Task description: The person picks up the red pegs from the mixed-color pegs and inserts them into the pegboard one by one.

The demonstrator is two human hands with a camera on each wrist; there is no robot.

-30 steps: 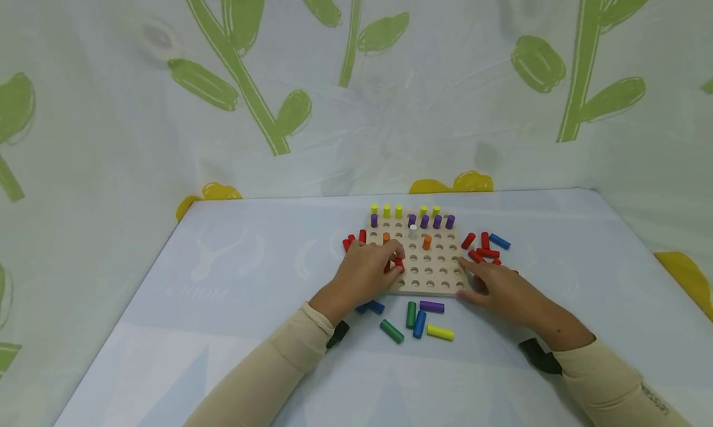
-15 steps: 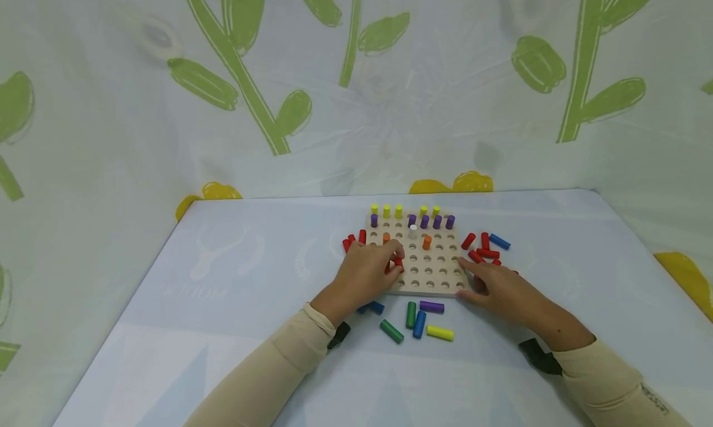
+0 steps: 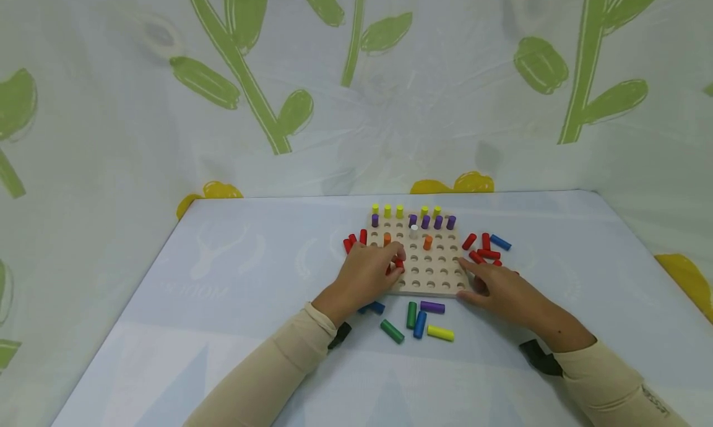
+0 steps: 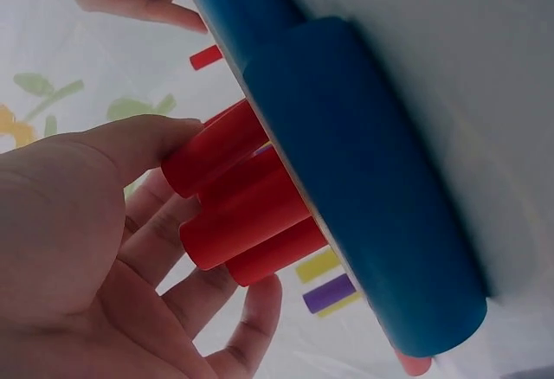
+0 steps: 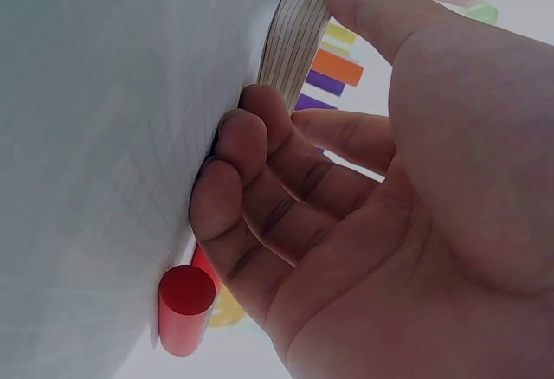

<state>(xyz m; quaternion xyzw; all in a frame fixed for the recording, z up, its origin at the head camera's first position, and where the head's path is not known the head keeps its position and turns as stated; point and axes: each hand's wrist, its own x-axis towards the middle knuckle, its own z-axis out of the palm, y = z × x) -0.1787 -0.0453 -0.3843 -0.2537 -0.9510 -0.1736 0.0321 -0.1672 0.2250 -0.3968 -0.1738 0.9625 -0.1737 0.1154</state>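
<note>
A square wooden pegboard [image 3: 421, 284] lies on the table, with yellow, purple, orange, white and red pegs standing in it. My left hand [image 3: 364, 272] is over its left side, thumb and forefinger pinching a red peg [image 3: 399, 264]. In the left wrist view several red pegs [image 4: 247, 219] stand close together, the thumb against the nearest one and the other fingers behind them. My right hand [image 3: 501, 293] rests at the board's right edge, forefinger on its top and thumb at the near corner. Its other fingers are loosely bent against the board's side in the right wrist view.
Loose red pegs and a blue peg [image 3: 500, 242] lie right of the board; more red pegs [image 3: 348, 245] lie left. In front lie green pegs [image 3: 392, 331], blue pegs, a purple peg [image 3: 432, 307] and a yellow peg [image 3: 440, 333]. A leaf-patterned cloth [image 3: 445, 105] hangs behind the table.
</note>
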